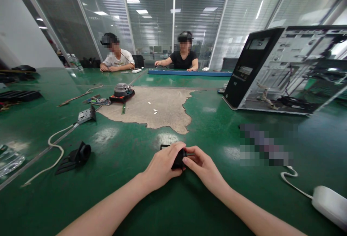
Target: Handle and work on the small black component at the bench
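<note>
Your left hand (161, 165) curls its fingers around the black part (178, 160) over the near surface (116, 156) and your right hand (206, 167) pinches its edge, so work on it looks unfinished, though the computer case (253, 66) already stands open.

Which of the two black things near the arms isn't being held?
The black piece with the round end, lying on the green table at left. The other black part is in the left hand, with the right hand touching it.
</note>
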`<state>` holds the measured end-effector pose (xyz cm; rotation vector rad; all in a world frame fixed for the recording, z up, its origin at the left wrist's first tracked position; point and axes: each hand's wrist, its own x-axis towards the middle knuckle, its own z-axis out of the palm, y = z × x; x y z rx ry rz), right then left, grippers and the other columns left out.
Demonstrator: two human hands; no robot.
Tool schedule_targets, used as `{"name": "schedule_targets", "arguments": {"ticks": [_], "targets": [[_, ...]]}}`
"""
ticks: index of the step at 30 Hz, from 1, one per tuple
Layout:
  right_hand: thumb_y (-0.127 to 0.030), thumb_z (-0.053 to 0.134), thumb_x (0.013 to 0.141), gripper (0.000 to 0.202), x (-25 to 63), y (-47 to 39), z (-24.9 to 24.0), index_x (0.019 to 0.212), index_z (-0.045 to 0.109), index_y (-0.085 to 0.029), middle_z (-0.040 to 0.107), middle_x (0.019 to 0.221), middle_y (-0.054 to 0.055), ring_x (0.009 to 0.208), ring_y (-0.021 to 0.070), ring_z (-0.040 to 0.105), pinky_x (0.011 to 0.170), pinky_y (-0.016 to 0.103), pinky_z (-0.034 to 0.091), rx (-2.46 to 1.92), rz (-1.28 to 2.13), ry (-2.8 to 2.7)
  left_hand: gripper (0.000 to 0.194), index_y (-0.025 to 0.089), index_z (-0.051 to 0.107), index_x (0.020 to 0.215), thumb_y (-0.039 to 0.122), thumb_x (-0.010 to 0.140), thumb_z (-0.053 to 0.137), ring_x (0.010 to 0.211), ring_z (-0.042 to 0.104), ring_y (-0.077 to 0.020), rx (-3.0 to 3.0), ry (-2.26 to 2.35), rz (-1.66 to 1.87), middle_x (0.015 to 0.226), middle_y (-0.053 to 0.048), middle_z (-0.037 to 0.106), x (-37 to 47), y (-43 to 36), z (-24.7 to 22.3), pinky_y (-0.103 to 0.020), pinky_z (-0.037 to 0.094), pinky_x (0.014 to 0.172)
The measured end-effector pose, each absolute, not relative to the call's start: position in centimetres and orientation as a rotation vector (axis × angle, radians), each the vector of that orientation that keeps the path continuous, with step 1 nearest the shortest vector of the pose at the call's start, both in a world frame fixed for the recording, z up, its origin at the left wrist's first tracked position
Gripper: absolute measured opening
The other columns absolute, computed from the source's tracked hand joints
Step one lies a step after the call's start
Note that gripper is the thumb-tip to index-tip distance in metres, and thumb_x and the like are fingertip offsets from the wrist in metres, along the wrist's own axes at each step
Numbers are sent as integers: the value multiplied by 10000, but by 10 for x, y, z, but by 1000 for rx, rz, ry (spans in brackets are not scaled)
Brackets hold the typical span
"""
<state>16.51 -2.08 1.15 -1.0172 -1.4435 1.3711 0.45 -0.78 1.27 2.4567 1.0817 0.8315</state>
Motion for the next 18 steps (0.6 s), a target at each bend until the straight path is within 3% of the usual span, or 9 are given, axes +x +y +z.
{"name": "schedule_targets", "arguments": {"ticks": [10,18], "targets": [[-248,628,693,246,168,-22,13,893,487,-226,544,954,0,961,157,553,894,329,437,-921,1395,-1469,645,239,288,1193,133,633,592,1033,488,-195,2467,1090,813,1181,-42,462,5,-8,13,-343,416,872],[-274,557,756,191,170,-20,11,928,496,-221,547,929,11,927,152,548,778,287,486,-995,1329,-1509,614,237,282,1206,180,670,577,1026,492,-209,2469,1127,831,1180,-55,463,8,-10,12,-367,425,858]]}}
